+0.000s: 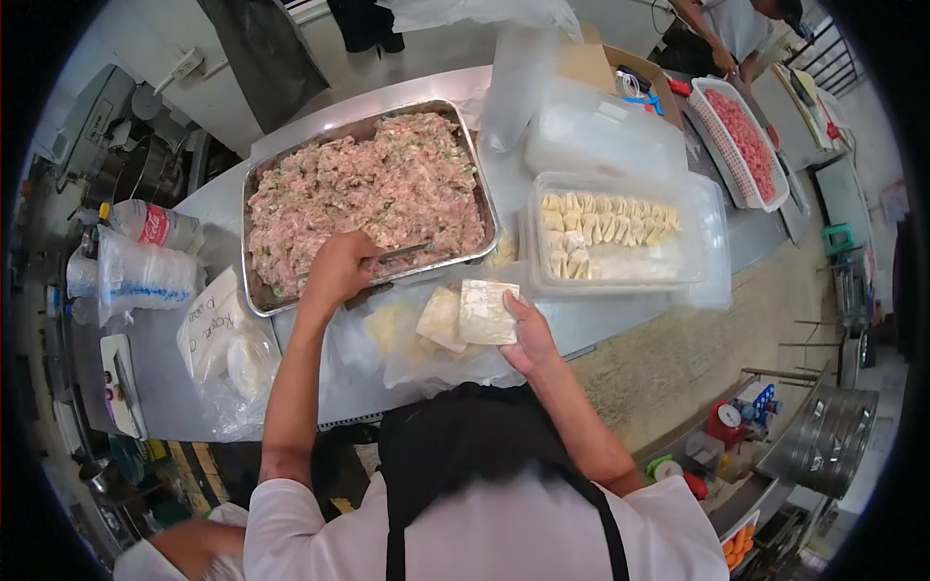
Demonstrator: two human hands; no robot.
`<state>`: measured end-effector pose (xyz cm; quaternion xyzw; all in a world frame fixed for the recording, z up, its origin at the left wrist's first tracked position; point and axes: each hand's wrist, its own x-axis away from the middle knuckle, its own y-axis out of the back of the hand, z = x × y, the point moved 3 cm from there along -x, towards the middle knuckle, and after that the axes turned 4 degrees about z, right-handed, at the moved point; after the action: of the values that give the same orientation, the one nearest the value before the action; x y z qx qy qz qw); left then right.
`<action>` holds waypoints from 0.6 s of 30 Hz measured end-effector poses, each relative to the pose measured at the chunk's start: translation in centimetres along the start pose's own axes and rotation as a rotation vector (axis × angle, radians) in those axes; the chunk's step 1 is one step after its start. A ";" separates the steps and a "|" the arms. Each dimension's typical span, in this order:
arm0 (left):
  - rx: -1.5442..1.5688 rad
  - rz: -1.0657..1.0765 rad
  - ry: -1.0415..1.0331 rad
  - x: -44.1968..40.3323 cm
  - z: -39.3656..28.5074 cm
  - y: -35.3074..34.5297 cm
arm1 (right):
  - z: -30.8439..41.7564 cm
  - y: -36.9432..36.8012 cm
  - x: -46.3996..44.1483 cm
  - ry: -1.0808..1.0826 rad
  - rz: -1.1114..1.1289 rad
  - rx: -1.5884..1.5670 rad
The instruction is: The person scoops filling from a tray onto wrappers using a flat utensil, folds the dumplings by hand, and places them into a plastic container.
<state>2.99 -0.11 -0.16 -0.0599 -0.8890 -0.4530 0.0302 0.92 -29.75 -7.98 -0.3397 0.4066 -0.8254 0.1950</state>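
My left hand (341, 271) is closed on a thin metal utensil (402, 251) at the near edge of a large metal tray (492, 208) filled with ground meat (368, 184) flecked with green. My right hand (531, 334) holds a square dough wrapper (488, 312) by its right side, thumb on top. Just left of it, more wrappers (442, 318) lie on clear plastic. To the right, a clear plastic container (630, 281) holds rows of folded dumplings (605, 221).
Stacked plastic containers (605, 136) stand behind the dumplings. A co-worker (731, 34) is near a white basket (780, 203) of pink meat at back right. On the left are a bottle (155, 225), plastic bags (228, 339) and a white board (121, 387). Another person's arm (194, 547) shows at lower left.
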 end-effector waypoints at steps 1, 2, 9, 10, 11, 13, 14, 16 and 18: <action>-0.129 0.012 -0.057 -0.2 -0.4 -0.1 | -0.4 0.0 -0.3 0.007 -0.009 -0.023; -0.260 0.026 -0.113 -0.2 -0.6 -0.1 | -0.7 0.1 -0.5 0.014 -0.018 -0.047; 0.188 0.081 -0.056 0.4 -1.5 0.6 | 1.5 -0.7 0.1 0.134 -0.085 -0.113; 0.270 0.077 -0.037 0.9 -1.9 1.3 | 1.5 -1.0 -0.2 0.134 -0.086 -0.144; 0.354 0.072 -0.017 1.4 -2.3 1.7 | 1.5 -1.3 -0.5 0.132 -0.088 -0.173; 0.416 0.062 -0.036 2.6 -3.2 1.7 | 1.5 -2.3 -1.2 0.119 -0.043 -0.236; 0.475 0.043 -0.052 3.2 -3.4 1.6 | 1.6 -3.1 -1.7 0.102 0.012 -0.297; 0.355 -0.049 -0.133 3.9 -5.0 0.0 | 2.3 -6.0 -1.8 0.083 -0.054 -0.323; 0.235 -0.146 -0.207 5.2 -6.1 -1.3 | 2.6 -6.6 -2.4 0.056 -0.117 -0.344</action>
<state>-2.38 -5.41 2.93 -0.0376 -0.9362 -0.3383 -0.0878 4.17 -25.82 -2.54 -0.3679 0.5268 -0.7627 0.0741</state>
